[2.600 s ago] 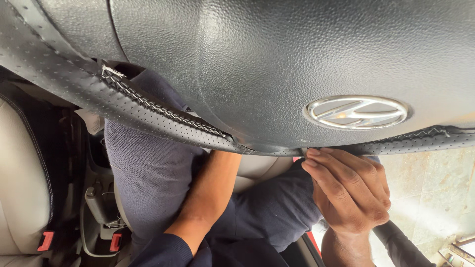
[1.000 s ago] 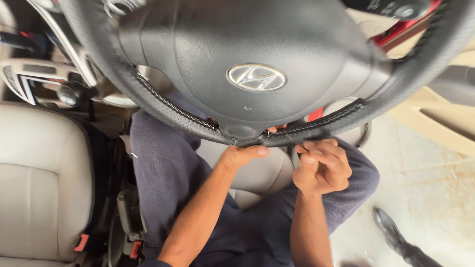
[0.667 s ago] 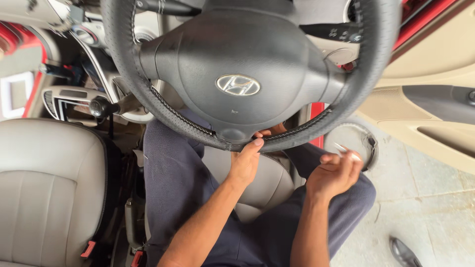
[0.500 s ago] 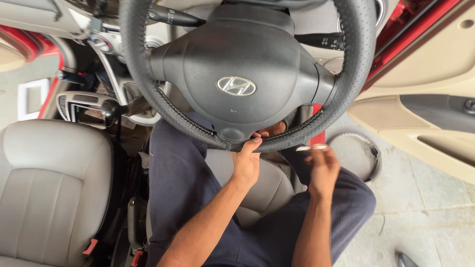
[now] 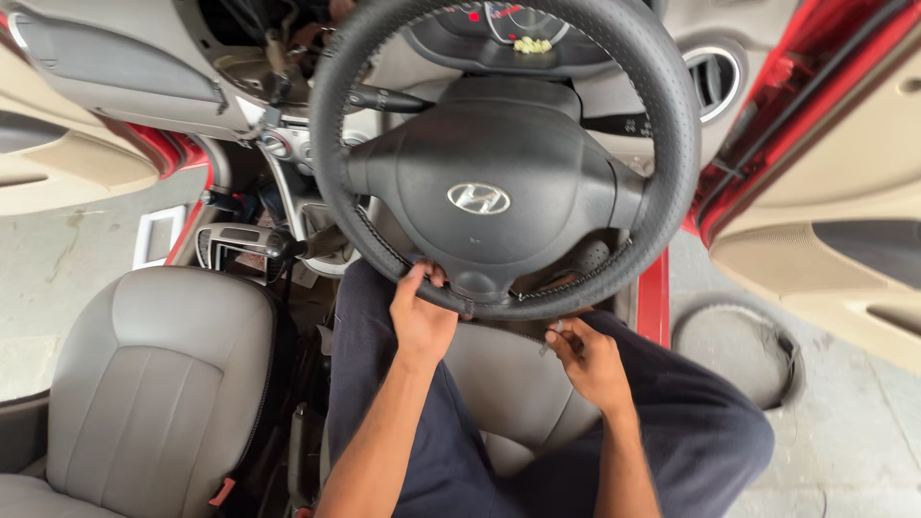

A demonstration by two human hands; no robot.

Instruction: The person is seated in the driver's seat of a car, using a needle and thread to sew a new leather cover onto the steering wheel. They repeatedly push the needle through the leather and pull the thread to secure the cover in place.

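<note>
Looking down from the head view, the camera takes in a car cabin with the wheel (image 5: 499, 153) at centre, its rim wrapped in a dark cover (image 5: 672, 125) stitched along the inner edge.

Left hand (image 5: 422, 321): its grip is clamped on the lower left of the rim, thumb over the top of the cover, fingers curled beneath.

Right hand (image 5: 590, 360): it sits just below the bottom of the rim, apart from it, fingertips drawn together on a small thin object (image 5: 554, 331) too small to identify; a thread cannot be made out.

Hub (image 5: 480, 197): dark, with an oval silver emblem, inside the rim and above both hands.

Legs (image 5: 691, 432): in dark trousers, spread either side of the driver's seat (image 5: 513, 388), whose pale cushion shows between them under the hands.

Passenger seat (image 5: 158, 384): grey, at lower left, with a red belt buckle near its inner edge.

Dash (image 5: 125, 82): beige, at upper left, its centre opened up with loose wiring showing. The gauges (image 5: 499, 24) lie behind the top of the rim.

Door (image 5: 835, 221): open at right, red frame and beige trim, with concrete floor (image 5: 844, 422) and a dark ring lying on it beyond the right knee.
</note>
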